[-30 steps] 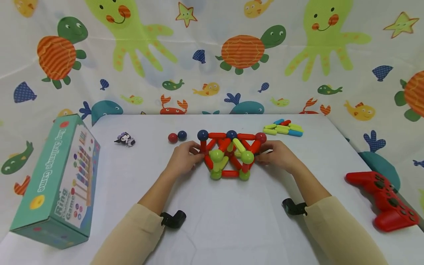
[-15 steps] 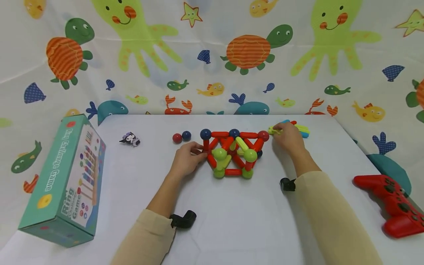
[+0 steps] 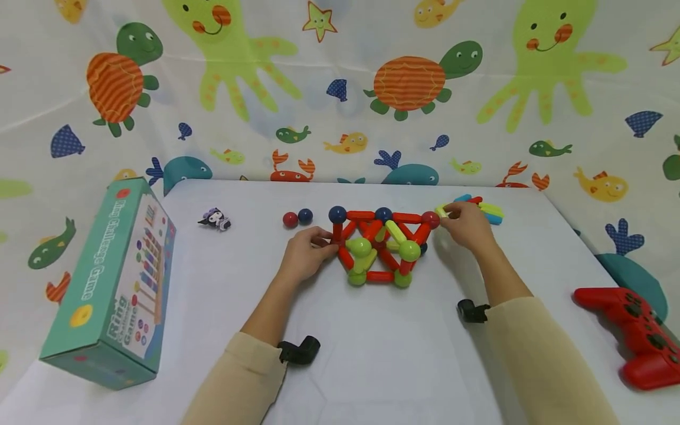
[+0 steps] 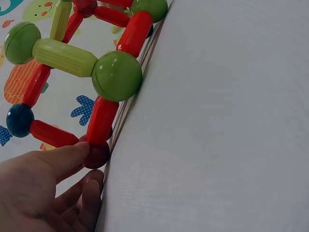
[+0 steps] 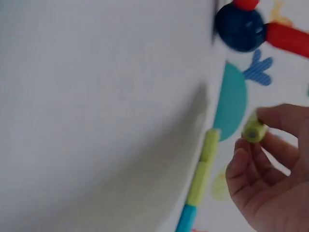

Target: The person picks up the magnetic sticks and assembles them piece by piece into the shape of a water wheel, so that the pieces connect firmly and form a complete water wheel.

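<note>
I see my left hand (image 3: pixel 305 257) at the centre of the frame, its fingers (image 4: pixel 63 159) pressed against the left corner of the rod-and-ball structure (image 3: pixel 379 245), touching a dark red ball (image 4: pixel 96 154) at its base. My right hand (image 3: pixel 467 227) sits just right of the structure, fingers pinching a yellow-green rod (image 5: pixel 253 130) near the red ball (image 3: pixel 430 220) at the upper right corner. Behind that hand lies a pile of loose rods (image 3: pixel 486 209) on the white surface (image 3: pixel 372 342).
</note>
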`<state>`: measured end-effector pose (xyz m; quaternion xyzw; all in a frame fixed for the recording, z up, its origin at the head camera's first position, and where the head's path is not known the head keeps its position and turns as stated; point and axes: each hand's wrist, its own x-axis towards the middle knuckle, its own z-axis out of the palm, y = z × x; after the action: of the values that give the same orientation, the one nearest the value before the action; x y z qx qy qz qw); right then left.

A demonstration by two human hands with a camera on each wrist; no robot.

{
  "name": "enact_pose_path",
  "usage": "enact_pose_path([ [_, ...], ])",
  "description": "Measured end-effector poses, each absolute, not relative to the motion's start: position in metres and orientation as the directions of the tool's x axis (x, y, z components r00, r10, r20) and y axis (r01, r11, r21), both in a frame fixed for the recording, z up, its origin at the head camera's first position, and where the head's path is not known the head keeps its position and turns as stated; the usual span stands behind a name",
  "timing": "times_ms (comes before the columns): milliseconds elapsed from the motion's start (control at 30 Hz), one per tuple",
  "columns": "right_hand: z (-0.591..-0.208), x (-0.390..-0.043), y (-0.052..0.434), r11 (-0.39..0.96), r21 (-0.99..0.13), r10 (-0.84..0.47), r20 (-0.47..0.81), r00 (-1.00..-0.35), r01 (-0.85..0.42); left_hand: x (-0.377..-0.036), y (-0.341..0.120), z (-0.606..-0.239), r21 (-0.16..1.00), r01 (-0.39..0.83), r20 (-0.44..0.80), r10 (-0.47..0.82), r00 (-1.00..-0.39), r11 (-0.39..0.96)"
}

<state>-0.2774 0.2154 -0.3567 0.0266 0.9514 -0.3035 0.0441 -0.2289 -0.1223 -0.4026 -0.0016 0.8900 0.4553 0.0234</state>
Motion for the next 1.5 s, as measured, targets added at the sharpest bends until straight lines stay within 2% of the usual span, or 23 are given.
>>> enact_pose_path([
  [100,-0.346,-0.257,0.213,0.745,-0.666,0.047,0.003,-0.999,0.033,-0.23,-0.12,-0.402,0.806,-0.015,-0.031,0.017,-0.999,0.591],
  [200,-0.334,-0.237,0.209,0.714,-0.699,0.044,0.105,-0.994,-0.042,-0.232,-0.117,-0.401,0.803,-0.011,-0.024,0.013,-1.0,0.596],
  [367,-0.316,-0.21,0.196,0.717,-0.667,0.009,0.3,-0.954,-0.203,-0.232,-0.115,-0.398,0.801,-0.005,-0.021,0.02,-1.0,0.599],
  [467,-0.307,-0.197,0.184,0.711,-0.612,-0.122,0.379,-0.918,-0.347,-0.232,-0.114,-0.397,0.801,-0.008,-0.027,0.023,-0.999,0.598],
  [633,-0.299,-0.184,0.158,0.688,-0.508,-0.4,0.331,-0.855,-0.519,-0.232,-0.117,-0.399,0.803,-0.026,-0.039,0.009,-0.999,0.596],
  [767,-0.299,-0.182,0.141,0.709,-0.435,-0.502,0.239,-0.831,-0.554,-0.23,-0.119,-0.402,0.808,-0.033,-0.047,0.008,-0.999,0.589],
  [1067,-0.303,-0.181,0.132,0.745,-0.317,-0.553,0.201,-0.809,-0.587,-0.228,-0.121,-0.405,0.812,-0.036,-0.052,0.011,-0.999,0.582],
  [1500,-0.303,-0.181,0.128,0.762,-0.257,-0.561,0.199,-0.804,-0.595,-0.229,-0.122,-0.403,0.821,-0.053,-0.071,0.009,-0.997,0.569],
])
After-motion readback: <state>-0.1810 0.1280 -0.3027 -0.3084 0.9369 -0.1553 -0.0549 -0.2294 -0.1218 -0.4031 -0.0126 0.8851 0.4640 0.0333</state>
